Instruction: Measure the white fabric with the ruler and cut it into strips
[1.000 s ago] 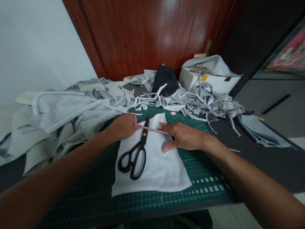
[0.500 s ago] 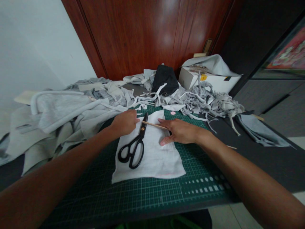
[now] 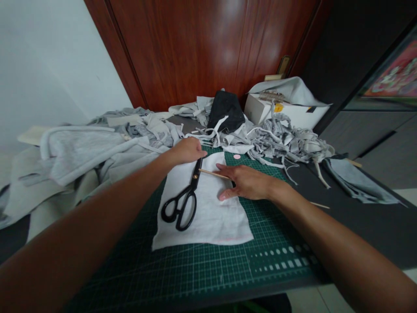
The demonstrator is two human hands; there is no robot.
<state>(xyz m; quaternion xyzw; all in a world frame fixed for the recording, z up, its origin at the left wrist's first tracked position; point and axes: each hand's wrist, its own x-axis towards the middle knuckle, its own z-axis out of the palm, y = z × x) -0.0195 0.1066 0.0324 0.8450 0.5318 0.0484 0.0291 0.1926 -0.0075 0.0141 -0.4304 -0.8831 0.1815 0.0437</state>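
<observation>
Scissors (image 3: 187, 195) with black handles are laid on a piece of white fabric (image 3: 211, 217), their handle loops toward the near edge and their blades pointed away, toward the left hand (image 3: 189, 150). That hand is held over the far left part of the fabric, at the blade tips, with its fingers curled; whether anything is pinched in them cannot be told. By the right hand (image 3: 246, 180), a thin wooden stick (image 3: 213, 174) is gripped among the fingers, its free end reaching left to the scissor blades. The thumb is spread apart and set on the fabric's right side, while the other fingers are extended over it.

The fabric is spread flat on a green gridded cutting mat (image 3: 221, 274), and a faint pink line is seen along its near edge. Beyond it, a small pink disc (image 3: 236, 156) is seen on the mat. At the left, pale fabric pieces (image 3: 94, 152) are heaped; at the far right, tangled grey fabric strips (image 3: 293, 139) are piled before a white box (image 3: 293, 114). Between these heaps, a black cloth item (image 3: 226, 111) is placed near a reddish wooden door (image 3: 195, 48).
</observation>
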